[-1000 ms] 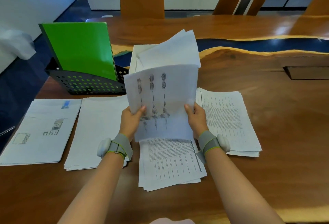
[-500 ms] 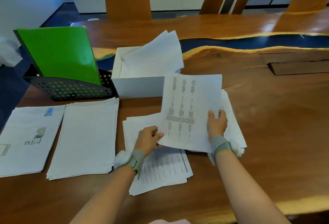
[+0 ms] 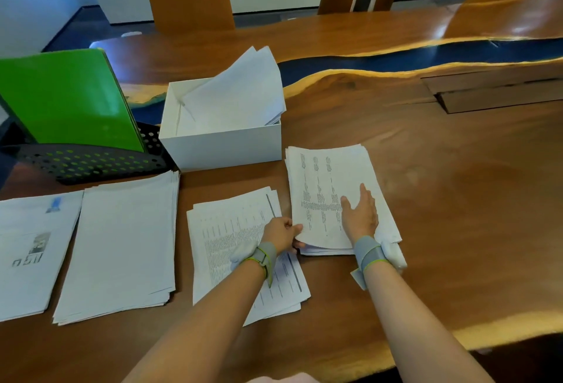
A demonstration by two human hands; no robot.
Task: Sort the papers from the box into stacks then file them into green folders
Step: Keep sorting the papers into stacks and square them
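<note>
1. Right hand point(image 3: 361, 215) lay flat, fingers straight and slightly spread, palm down on the printed top sheet of the right-hand stack point(image 3: 326, 175); it gripped nothing.
2. Left hand point(image 3: 281, 233) had its fingers curled at the near left corner of that same stack, pinching the edge of the upper sheets between thumb and fingers.
3. Both wrists wore grey bands point(image 3: 370, 253) with a white pod attached.
4. Four stacks lay in a row on the wooden table point(image 3: 457, 200): the right-hand stack, a text-covered stack point(image 3: 231, 230) just beside it and partly under the left wrist, a plain stack point(image 3: 122, 245), and a leftmost stack point(image 3: 27, 248) showing a blue mark and a small picture.
5. White box point(image 3: 225, 146) stood behind the two right stacks, with loose papers point(image 3: 240, 96) leaning out over its far right edge.
6. Green folders point(image 3: 67, 99) stood tilted in a black perforated rack point(image 3: 85, 163), just left of the box.
</note>
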